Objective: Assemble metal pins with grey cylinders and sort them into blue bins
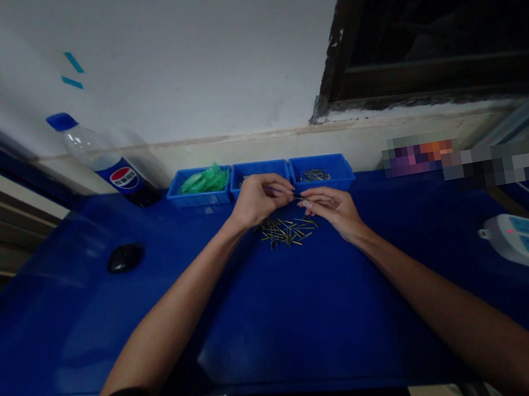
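Left hand [259,200], right hand [331,206]: fingers pinching one thin pin [298,199] | seemingly working it beyond the pile [284,230] | next needs a steady hold

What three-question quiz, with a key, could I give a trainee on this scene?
1. True or false: the bare left hand and bare right hand are close together near the loose pile of thin brassy metal rods.
2. How many blue plastic bins stand in the row?
3. The leftmost bin holds: A) black computer mouse; B) crumpled green plastic; C) blue-capped plastic bottle.

Key: 1 true; 2 three; 3 B.
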`<action>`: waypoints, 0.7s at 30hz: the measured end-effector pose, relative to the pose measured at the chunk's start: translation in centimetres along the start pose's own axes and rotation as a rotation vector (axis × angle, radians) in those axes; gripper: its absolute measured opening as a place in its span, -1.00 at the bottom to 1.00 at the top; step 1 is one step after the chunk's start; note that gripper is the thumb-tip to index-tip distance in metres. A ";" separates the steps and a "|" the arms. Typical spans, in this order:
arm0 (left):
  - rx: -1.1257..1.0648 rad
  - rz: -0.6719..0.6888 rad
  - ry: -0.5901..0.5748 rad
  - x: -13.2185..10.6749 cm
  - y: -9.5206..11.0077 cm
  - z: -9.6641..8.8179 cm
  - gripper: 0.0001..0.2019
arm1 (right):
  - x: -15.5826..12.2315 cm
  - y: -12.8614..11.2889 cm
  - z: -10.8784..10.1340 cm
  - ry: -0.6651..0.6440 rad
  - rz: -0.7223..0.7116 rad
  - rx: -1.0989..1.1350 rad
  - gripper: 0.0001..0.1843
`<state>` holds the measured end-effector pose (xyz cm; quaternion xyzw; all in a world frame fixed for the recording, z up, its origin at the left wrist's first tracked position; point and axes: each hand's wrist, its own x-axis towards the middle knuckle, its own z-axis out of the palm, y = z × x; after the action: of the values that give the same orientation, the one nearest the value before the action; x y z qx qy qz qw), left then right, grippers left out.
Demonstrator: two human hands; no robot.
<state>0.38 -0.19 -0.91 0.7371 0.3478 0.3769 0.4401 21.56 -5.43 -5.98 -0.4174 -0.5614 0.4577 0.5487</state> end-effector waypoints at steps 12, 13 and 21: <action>0.595 0.059 -0.036 -0.6 -0.8 0.0 -0.81 | 0.3 0.7 -0.4 0.154 -0.038 0.037 -0.70; 0.660 0.089 -0.060 -0.7 -0.7 0.1 -0.79 | 0.3 0.8 -0.5 0.177 -0.051 0.046 -0.64; 0.630 0.474 -0.525 -1.6 0.7 3.1 -0.72 | 0.4 0.4 -1.0 0.251 -0.064 0.060 -0.63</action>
<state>2.40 -2.98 -1.69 0.9641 0.1446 0.1442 0.1698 22.50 -4.86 -6.33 -0.4367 -0.4876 0.4004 0.6413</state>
